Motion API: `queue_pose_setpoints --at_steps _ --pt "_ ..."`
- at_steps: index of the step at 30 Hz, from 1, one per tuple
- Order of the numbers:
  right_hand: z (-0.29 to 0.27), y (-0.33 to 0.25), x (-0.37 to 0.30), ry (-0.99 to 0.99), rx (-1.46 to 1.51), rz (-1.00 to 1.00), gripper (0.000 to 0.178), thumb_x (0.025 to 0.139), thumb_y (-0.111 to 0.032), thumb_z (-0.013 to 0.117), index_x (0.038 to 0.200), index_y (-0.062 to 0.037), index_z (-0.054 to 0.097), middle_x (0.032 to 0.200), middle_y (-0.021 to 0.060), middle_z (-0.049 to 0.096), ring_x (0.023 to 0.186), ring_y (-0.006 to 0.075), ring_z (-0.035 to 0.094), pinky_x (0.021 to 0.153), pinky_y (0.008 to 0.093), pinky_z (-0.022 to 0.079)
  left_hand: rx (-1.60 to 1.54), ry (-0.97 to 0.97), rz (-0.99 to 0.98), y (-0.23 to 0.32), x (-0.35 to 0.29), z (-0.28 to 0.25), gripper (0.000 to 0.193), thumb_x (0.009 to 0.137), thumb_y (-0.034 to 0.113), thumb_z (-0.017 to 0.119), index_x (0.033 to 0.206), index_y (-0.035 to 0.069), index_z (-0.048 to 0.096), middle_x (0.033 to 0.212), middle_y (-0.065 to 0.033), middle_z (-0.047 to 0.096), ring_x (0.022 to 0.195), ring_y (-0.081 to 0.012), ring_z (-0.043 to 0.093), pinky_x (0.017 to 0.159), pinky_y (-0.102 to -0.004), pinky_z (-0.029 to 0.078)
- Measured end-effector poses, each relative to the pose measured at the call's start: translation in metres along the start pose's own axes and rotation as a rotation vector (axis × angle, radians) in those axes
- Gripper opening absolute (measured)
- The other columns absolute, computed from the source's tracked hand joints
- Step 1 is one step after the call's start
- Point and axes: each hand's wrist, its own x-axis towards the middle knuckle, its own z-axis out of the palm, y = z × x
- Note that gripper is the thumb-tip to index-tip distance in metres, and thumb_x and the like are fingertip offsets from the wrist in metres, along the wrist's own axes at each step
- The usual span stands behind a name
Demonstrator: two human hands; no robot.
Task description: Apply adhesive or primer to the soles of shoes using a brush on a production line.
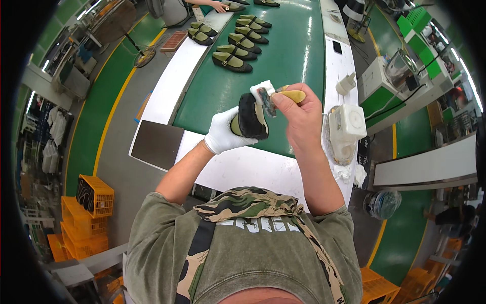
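Observation:
My left hand [221,133], in a white glove, is closed on a black shoe [248,117] with a green lining, held above the near end of the green belt [288,137]. A pale patch shows along the shoe's right side. My bare right hand [302,114] grips a brush by its yellowish handle [293,96]. The brush's dark, smeared head is close beside the shoe's upper end; whether it touches I cannot tell. Something white [261,88] shows behind the brush head, possibly gloved fingertips.
Strap shoes [233,62] stand in pairs farther up the belt. Another person's hand [219,6] is at a shoe at the far left. On the right ledge are a white container [350,121], a small bottle [346,84] and a phone [337,47]. Orange crates [83,223] stand left.

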Motion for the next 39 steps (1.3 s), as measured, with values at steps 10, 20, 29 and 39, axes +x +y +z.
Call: queue_pose_setpoints --at_steps 10,20,29,39 --pt "-0.012 0.038 0.042 0.037 -0.182 -0.247 0.016 0.085 0.000 0.071 0.090 -0.0023 0.057 0.096 0.0072 0.062 0.082 0.0094 0.057 0.073 0.0226 0.049 -0.467 -0.226 -0.317 0.000 -0.005 -0.022 0.058 0.064 0.012 0.088 0.114 -0.002 0.063 0.103 -0.0048 0.070 0.093 -0.0119 0.062 0.089 -0.0294 0.050" --pt "-0.016 0.036 0.045 0.000 -0.188 -0.296 0.019 0.084 0.000 0.073 0.089 -0.0032 0.054 0.099 0.0093 0.063 0.084 0.0093 0.057 0.075 0.0227 0.049 -0.496 -0.322 -0.364 -0.001 -0.006 -0.034 0.057 0.065 0.013 0.086 0.115 -0.005 0.064 0.104 -0.0067 0.069 0.093 -0.0151 0.062 0.091 -0.0310 0.049" --pt "-0.028 0.030 0.043 -0.083 -0.316 -0.357 0.019 0.084 -0.001 0.073 0.088 -0.0033 0.054 0.101 0.0091 0.064 0.085 0.0101 0.054 0.076 0.0227 0.045 -0.697 -0.392 -0.378 -0.024 -0.005 -0.031 0.059 0.066 0.015 0.083 0.116 -0.007 0.062 0.105 -0.0081 0.067 0.094 -0.0170 0.061 0.090 -0.0320 0.048" --pt "-0.039 0.030 -0.006 -0.545 -0.439 -0.033 0.021 0.080 -0.006 0.077 0.084 -0.0040 0.056 0.095 0.0066 0.066 0.086 0.0130 0.059 0.078 0.0270 0.047 -1.039 -0.369 -0.493 -0.028 -0.009 -0.033 0.063 0.074 0.024 0.076 0.124 -0.007 0.056 0.114 -0.0132 0.064 0.101 -0.0227 0.064 0.092 -0.0352 0.051"
